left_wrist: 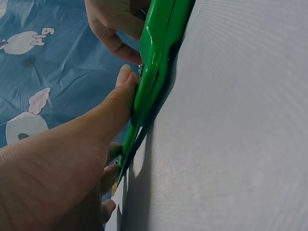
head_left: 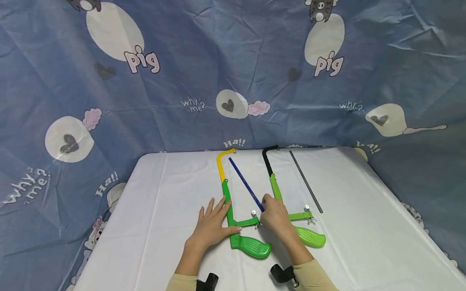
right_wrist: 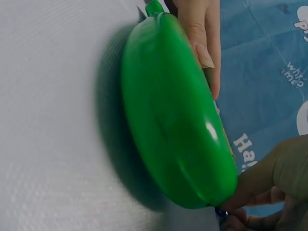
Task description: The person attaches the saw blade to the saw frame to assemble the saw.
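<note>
Pinching the lower end of the blue blade [head_left: 245, 182] with the right hand [head_left: 277, 216], thumb and finger closed on it. Left hand [head_left: 212, 227] has its fingers spread, fingertips and thumb resting on the dark green saw frame [head_left: 232, 219].

Blue blade lies slantwise, right of that frame; top end near the frame's yellow arm [head_left: 220, 166], lower end near its crossbar [head_left: 246, 222]. Crossbar tip carries a metal clamp, just beside the right hand. Dark green handle [head_left: 256, 247] sits at the near end, pointing right; right wrist view shows it large, with a bit of blue between the right fingertips beyond it.

Second saw frame [head_left: 275, 186], light green with a black arm [head_left: 267, 162], lies to the right, partly behind the right hand. Grey blade [head_left: 306, 182] lies right of it, apart from both hands. All on a white-covered table [head_left: 182, 190]; blue printed cloth [head_left: 174, 129] behind.
</note>
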`<state>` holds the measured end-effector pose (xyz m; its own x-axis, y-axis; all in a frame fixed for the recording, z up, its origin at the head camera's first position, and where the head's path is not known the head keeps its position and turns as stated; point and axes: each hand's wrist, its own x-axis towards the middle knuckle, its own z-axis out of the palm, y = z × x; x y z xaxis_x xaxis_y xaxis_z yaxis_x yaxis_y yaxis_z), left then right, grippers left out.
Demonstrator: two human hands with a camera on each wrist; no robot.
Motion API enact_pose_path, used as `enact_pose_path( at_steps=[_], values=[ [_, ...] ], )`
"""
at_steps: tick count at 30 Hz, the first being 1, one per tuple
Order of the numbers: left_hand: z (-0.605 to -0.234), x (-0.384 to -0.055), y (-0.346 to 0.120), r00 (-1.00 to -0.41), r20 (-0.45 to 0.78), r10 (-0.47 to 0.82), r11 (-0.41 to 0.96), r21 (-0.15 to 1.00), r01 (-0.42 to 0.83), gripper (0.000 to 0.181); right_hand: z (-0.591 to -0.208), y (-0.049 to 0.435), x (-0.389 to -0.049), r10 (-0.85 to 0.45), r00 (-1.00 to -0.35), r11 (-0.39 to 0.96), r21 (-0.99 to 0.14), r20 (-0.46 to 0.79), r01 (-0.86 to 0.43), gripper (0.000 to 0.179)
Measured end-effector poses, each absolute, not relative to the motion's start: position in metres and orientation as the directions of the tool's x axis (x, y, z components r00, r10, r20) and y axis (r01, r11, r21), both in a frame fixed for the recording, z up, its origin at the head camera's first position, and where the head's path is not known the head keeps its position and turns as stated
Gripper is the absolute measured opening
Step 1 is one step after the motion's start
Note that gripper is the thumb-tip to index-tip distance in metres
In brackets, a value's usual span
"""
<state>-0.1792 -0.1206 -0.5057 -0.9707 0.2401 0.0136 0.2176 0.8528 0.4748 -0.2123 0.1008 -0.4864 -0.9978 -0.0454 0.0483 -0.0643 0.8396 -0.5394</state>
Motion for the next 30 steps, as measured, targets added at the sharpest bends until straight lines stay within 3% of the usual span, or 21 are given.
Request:
enact_pose_path(
  at_steps=[11,17,25,30],
  values=[
    [-0.504,-0.180,-0.120,-0.970,0.012,0.244,0.851,0.477,0.220,0.094,-0.485,0.102,-0.214,-0.040,-0.999,0.831,-0.554,0.028,-0.049,0.022],
    [-0.506,-0.181,-0.122,-0.969,0.010,0.247,0.853,0.473,0.222,0.095,-0.482,0.104,-0.214,-0.004,-1.000,0.846,-0.533,-0.006,0.000,0.021],
    [-0.507,-0.181,-0.122,-0.971,0.006,0.239,0.850,0.482,0.212,0.095,-0.488,0.107,-0.222,-0.039,-0.999,0.713,-0.699,0.034,-0.052,0.028],
    [-0.508,-0.181,-0.121,-0.971,0.011,0.239,0.845,0.491,0.214,0.095,-0.492,0.106,-0.228,-0.030,-1.000,0.670,-0.742,0.008,-0.026,0.024]
  ],
)
